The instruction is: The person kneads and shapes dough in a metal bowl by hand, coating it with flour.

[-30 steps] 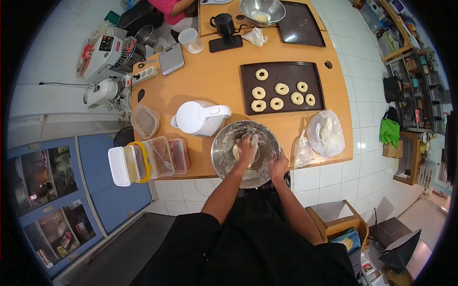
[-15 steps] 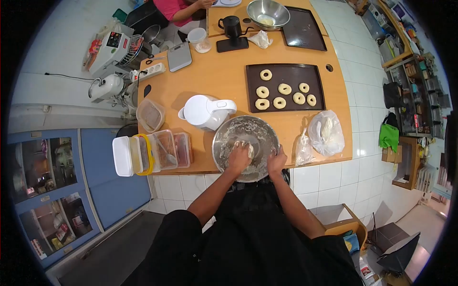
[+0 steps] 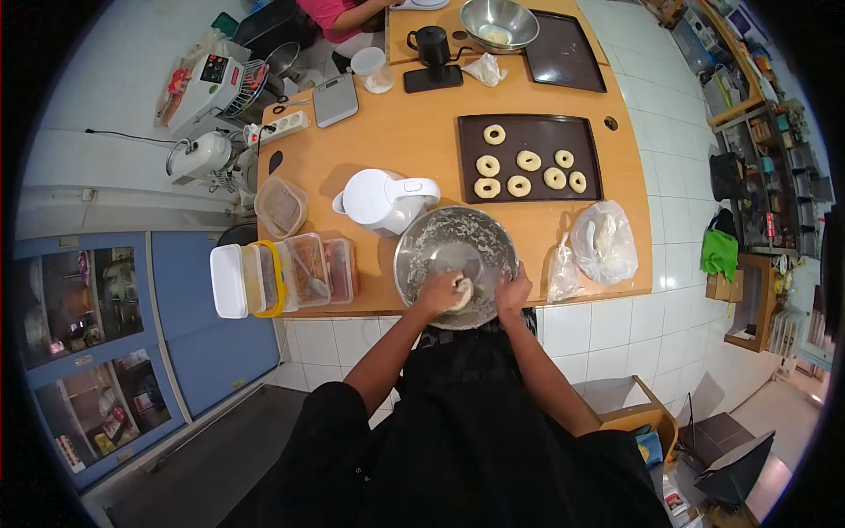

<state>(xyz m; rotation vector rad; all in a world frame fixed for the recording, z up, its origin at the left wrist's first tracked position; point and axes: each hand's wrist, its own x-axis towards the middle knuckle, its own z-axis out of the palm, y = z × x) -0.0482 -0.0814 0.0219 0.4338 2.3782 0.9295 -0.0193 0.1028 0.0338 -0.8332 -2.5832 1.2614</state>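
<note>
A large steel bowl [image 3: 422, 231], its inside smeared with dough, stands at the table's front edge. Inside it my left hand [image 3: 442, 292] is closed on a pale lump of dough [image 3: 463, 295]. My right hand [image 3: 513, 290] grips the bowl's right rim, fingers over the inside and thumb side outward. Just behind the bowl on the left is a white kettle [image 3: 387, 201]. Farther back, a dark tray [image 3: 528, 132] bears several dough rings [image 3: 528, 160]. Clear plastic bags [image 3: 604, 243] with pale contents lie to the right of the bowl.
Plastic containers [image 3: 305, 270] stand at the left front edge. Behind are a scale [image 3: 335, 100], a power strip [image 3: 283, 126], a black kettle [image 3: 431, 46], a phone [image 3: 433, 78], another steel bowl [image 3: 500, 25] and a second tray [image 3: 566, 53]. A person in pink [image 3: 339, 18] is at the far left.
My left hand has drawn back toward the bowl's near side along with the dough. My right hand remains at the rim. The view has shifted slightly.
</note>
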